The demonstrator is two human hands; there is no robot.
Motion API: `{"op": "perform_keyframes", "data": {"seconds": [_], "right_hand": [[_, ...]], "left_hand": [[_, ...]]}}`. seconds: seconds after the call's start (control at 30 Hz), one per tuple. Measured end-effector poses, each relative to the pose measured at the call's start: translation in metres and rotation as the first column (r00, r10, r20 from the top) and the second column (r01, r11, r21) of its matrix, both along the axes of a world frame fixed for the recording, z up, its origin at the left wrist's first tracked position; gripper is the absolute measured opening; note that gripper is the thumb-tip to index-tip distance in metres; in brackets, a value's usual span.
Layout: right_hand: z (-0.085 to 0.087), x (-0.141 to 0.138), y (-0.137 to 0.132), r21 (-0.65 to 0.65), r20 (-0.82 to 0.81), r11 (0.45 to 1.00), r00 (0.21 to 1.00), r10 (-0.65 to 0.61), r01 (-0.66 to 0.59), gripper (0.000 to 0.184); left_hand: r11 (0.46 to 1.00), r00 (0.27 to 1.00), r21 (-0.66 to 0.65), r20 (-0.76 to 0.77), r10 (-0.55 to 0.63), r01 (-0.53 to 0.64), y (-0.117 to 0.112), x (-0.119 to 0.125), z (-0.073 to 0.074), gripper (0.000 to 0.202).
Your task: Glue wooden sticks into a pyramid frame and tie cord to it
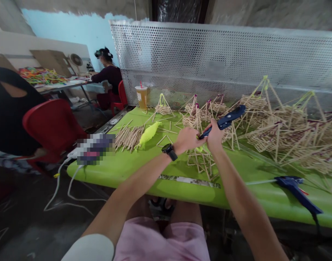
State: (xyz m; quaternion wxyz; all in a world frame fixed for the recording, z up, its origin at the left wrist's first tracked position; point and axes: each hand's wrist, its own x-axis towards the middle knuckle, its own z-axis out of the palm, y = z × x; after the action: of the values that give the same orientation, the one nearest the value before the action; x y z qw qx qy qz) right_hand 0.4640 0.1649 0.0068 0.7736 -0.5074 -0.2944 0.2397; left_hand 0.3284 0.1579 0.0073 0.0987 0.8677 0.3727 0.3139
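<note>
My right hand (215, 136) is closed around a dark blue utility knife (231, 117), its narrow end pointing at my left hand. My left hand (187, 139) is closed in a pinch close to that end, above a small wooden-stick frame (200, 161). Bright yellow string shows at the top of this frame, just under my hands. What my left fingers pinch is mostly hidden, apparently the yellow string. Left of my hands lie a bundle of neon yellow string (150, 134) and a pile of loose sticks (129, 137).
Many stick frames (277, 137) crowd the right and back of the green table (106, 170). A blue glue gun (299, 192) lies at the front right. A drink cup (141, 97) stands before the perforated metal panel (209, 58). Another person (111, 78) sits at a far table.
</note>
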Motion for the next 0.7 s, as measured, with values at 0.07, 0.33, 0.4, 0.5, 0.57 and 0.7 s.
{"op": "perform_keyframes", "data": {"seconds": [0.07,0.33,0.4,0.5,0.57,0.7], "right_hand": [[-0.001,0.001,-0.002,0.000,0.048,0.999,0.998,-0.036,0.036,0.041],[0.009,0.003,-0.010,0.060,0.171,0.996,0.984,0.058,-0.069,0.032],[0.016,0.009,-0.011,0.068,0.189,0.997,0.982,0.027,-0.041,0.034],[0.030,0.029,-0.019,-0.004,0.287,1.000,0.958,0.008,-0.008,0.042],[0.043,0.046,-0.031,-0.090,0.411,0.996,0.911,0.026,0.012,0.048],[0.063,0.075,-0.066,-0.315,0.714,0.939,0.686,0.140,0.137,0.054]], "left_hand": [[1.000,1.000,-0.010,-0.027,0.013,-0.014,-0.001,0.000,-0.001,0.049],[0.998,0.997,0.021,-0.041,-0.064,0.065,0.011,-0.012,0.007,0.057],[0.987,0.986,0.010,-0.045,-0.161,0.161,0.016,-0.018,0.012,0.059],[0.968,0.967,-0.035,-0.050,-0.249,0.247,0.023,-0.028,0.017,0.062],[0.971,0.971,-0.036,-0.033,-0.237,0.236,0.028,-0.034,0.020,0.063],[0.988,0.991,-0.070,0.003,-0.136,0.136,0.043,-0.050,0.022,0.058]]}}
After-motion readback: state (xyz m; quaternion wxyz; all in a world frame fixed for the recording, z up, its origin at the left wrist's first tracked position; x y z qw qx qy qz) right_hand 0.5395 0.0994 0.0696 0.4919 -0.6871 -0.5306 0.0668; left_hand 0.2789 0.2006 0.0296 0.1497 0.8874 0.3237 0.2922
